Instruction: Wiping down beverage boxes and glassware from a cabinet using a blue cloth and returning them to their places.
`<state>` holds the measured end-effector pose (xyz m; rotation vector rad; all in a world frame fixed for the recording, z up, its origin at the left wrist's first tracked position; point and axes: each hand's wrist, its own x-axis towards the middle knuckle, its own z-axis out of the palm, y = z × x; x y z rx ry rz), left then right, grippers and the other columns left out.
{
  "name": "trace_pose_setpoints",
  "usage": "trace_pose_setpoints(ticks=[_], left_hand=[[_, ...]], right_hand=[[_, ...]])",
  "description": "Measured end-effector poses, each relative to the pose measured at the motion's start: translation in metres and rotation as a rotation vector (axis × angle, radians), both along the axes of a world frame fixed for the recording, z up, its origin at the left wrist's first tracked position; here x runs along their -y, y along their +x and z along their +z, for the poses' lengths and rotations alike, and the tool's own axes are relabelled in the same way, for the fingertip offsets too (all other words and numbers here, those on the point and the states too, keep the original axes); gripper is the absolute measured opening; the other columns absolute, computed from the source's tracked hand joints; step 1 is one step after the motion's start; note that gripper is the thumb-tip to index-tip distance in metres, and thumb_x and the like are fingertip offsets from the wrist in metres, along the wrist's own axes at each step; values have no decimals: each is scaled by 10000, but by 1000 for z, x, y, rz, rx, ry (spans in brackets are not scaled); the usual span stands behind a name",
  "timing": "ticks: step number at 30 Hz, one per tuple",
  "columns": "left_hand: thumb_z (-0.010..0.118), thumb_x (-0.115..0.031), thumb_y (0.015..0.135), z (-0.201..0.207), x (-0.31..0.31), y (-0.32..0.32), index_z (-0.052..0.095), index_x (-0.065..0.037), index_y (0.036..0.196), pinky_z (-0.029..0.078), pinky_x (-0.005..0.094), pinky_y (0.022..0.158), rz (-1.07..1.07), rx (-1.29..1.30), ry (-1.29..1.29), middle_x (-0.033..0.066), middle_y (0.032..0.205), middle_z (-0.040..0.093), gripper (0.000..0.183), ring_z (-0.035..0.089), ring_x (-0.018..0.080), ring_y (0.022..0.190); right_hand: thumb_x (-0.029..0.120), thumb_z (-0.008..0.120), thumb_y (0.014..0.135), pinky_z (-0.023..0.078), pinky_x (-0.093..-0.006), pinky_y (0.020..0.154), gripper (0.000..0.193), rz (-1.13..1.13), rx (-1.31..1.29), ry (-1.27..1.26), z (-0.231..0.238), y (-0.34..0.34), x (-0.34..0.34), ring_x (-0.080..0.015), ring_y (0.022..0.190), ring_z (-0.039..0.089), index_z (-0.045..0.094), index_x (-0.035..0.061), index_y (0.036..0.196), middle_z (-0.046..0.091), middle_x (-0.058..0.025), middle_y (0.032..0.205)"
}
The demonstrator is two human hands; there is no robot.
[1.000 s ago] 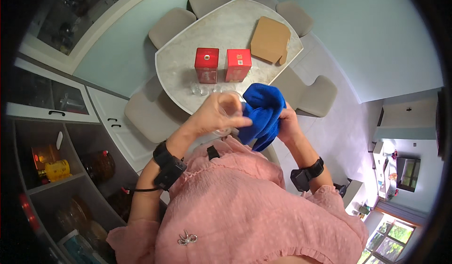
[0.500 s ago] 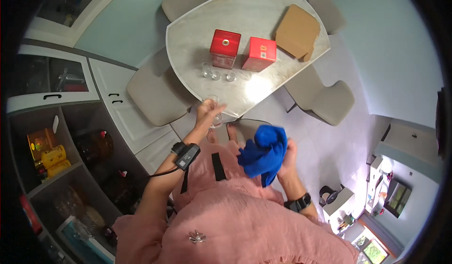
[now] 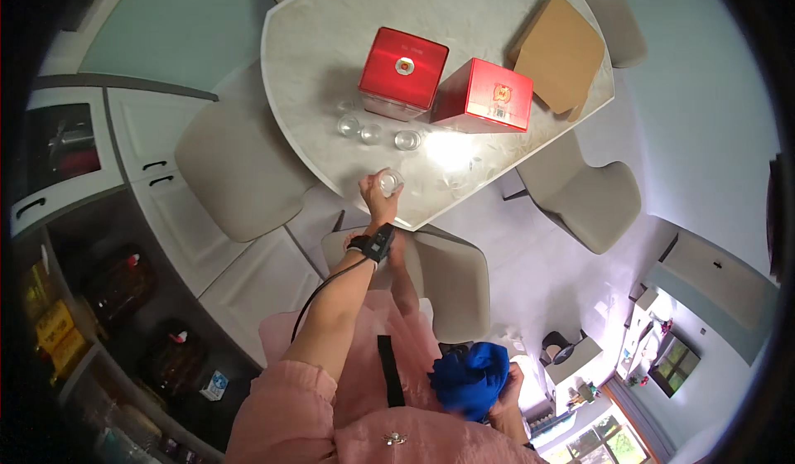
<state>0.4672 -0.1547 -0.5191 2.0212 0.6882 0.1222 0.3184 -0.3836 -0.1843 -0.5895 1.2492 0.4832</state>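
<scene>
My left hand (image 3: pixel 380 200) reaches forward over the near corner of the table, its fingers closed round a small clear drinking glass (image 3: pixel 389 182). Just beyond it, on the tabletop (image 3: pixel 319 58), stand several more clear glasses; one of these glasses (image 3: pixel 407 140) is the nearest to the bright glare spot. Down at my right side, a bunched blue cloth (image 3: pixel 470 381) is gripped by my right hand (image 3: pixel 511 389), whose fingers are partly hidden behind the fabric.
Two red boxes, a darker one (image 3: pixel 406 71) and a lighter one (image 3: pixel 489 98), stand behind the glasses. A flattened brown cardboard box (image 3: pixel 561 54) lies at the far right of the table. Grey chairs (image 3: pixel 240 170) surround it, one chair (image 3: pixel 451 282) close before me. White cabinets (image 3: pixel 265 290) line my left.
My left hand has moved forward with the glass, from before the table's edge to over the tabletop. My right hand has dropped lower with the blue cloth. My view has shifted closer to the table.
</scene>
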Motion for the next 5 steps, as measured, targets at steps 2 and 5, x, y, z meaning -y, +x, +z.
trace_pose_setpoints(ticks=[2, 5], left_hand=[[785, -54, 591, -17, 4, 12, 564, -120, 1110, 360, 362, 885, 57, 13, -3, 104, 1044, 419, 568, 429, 265, 984], [787, -35, 584, -39, 14, 22, 554, -101, 1131, 380, 364, 890, 159, 12, -11, 97, 1043, 418, 598, 445, 258, 974]], right_hand=[[269, 469, 703, 477, -406, 847, 381, -16, -45, -46, -10, -9, 12, -285, 887, 601, 606, 12, 949, 636, -147, 968], [271, 457, 716, 456, -435, 891, 409, -7, -51, -174, -28, -31, 31, -310, 928, 594, 595, 29, 1015, 627, -151, 1012]])
